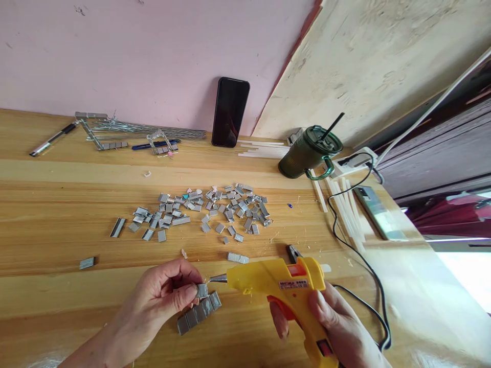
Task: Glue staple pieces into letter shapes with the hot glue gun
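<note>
My left hand (161,299) pinches a small block of metal staples (201,290) just above a joined row of staple blocks (198,312) lying on the wooden table (57,220). A yellow hot glue gun (284,291) is gripped in my right hand (330,322), a finger on its orange trigger. Its metal nozzle (218,278) points left and nearly touches the held block. A scattered pile of staple blocks (207,209) lies farther back on the table.
A black phone (229,112) leans on the pink wall. A green tumbler (309,152) with a straw, glue sticks (347,209), a second phone (378,212) and the gun's black cord (356,255) lie at right. Staple frames (100,133), wires and pens sit at back left.
</note>
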### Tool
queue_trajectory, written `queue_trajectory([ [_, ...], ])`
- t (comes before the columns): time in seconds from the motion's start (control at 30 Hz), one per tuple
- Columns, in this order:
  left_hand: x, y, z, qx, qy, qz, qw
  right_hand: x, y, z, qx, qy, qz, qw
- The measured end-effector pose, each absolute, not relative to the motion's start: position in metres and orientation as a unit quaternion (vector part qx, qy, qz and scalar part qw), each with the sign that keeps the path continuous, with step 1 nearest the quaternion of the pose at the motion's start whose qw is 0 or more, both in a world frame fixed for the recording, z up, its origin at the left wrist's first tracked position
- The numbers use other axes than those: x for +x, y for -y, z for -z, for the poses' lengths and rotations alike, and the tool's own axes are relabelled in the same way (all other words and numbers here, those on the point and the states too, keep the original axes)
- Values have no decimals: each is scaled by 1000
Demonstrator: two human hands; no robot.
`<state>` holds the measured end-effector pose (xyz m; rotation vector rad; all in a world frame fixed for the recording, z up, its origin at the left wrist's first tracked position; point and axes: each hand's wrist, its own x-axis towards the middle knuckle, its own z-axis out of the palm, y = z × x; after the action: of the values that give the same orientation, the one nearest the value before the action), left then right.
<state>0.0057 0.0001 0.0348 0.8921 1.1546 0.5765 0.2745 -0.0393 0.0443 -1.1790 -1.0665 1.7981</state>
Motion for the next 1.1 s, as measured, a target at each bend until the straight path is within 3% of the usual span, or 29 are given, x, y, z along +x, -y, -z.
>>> queue_trajectory([
  [0.9,4,-1,-28,407,-514,-294,696,273,40,-48,-441,435,-715,324],
  [1.1,5,0,-29,401,-509,-306,698,266,49,-52,-499,404,-659,392],
])
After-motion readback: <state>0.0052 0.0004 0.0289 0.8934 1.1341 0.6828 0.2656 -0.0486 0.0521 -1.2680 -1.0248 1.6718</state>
